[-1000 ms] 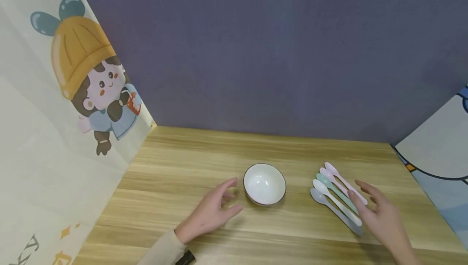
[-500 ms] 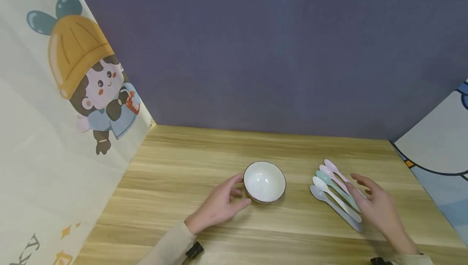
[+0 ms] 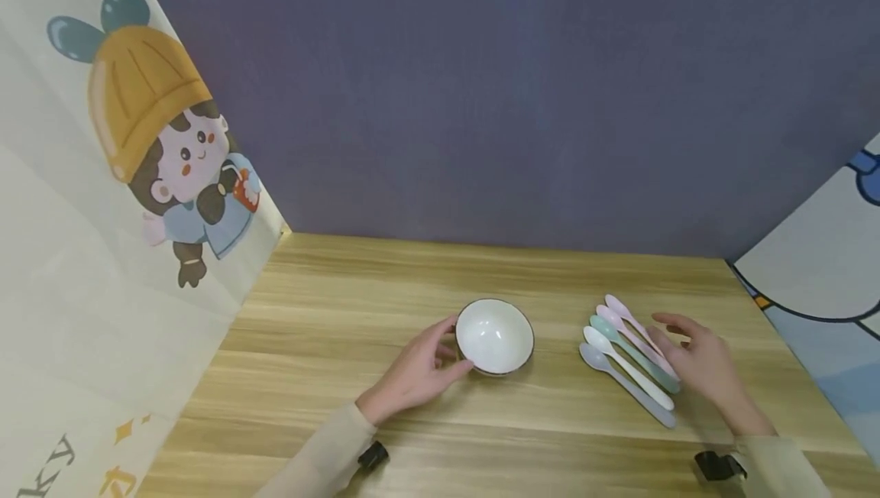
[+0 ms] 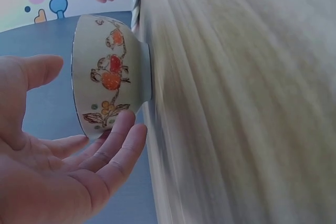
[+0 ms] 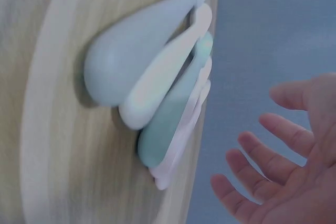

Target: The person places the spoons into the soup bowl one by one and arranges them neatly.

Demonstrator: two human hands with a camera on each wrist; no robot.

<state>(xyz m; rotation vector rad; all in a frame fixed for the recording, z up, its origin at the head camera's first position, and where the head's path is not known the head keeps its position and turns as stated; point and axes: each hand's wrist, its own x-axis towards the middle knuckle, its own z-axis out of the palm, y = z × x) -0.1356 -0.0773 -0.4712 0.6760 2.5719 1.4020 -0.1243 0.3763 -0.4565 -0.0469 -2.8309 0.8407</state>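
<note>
A small white bowl [image 3: 494,336] with a dark rim stands upright on the table; the left wrist view shows orange fruit and leaf patterns on its outside [image 4: 110,74]. My left hand [image 3: 419,367] is at the bowl's left side, fingers relaxed and fingertips right at its wall. In the left wrist view its thumb [image 4: 44,71] is apart from the bowl. To the right, several spoons lie fanned side by side: a grey spoon [image 3: 627,386], a white spoon [image 3: 629,368], a green spoon [image 3: 634,354] and pink spoons [image 3: 630,331]. My right hand [image 3: 701,360] hovers beside their handles, fingers loosely spread and holding nothing.
The wooden table [image 3: 344,284] ends at a dark blue-grey wall [image 3: 440,101] behind. A pale panel with a cartoon figure [image 3: 186,154] borders the left, and another printed panel [image 3: 825,246] borders the right. Black straps [image 3: 718,466] are on both wrists.
My left hand has moved right and slightly up to the bowl's side. My right hand has shifted a little up over the spoon handles. The bowl and spoons keep their places.
</note>
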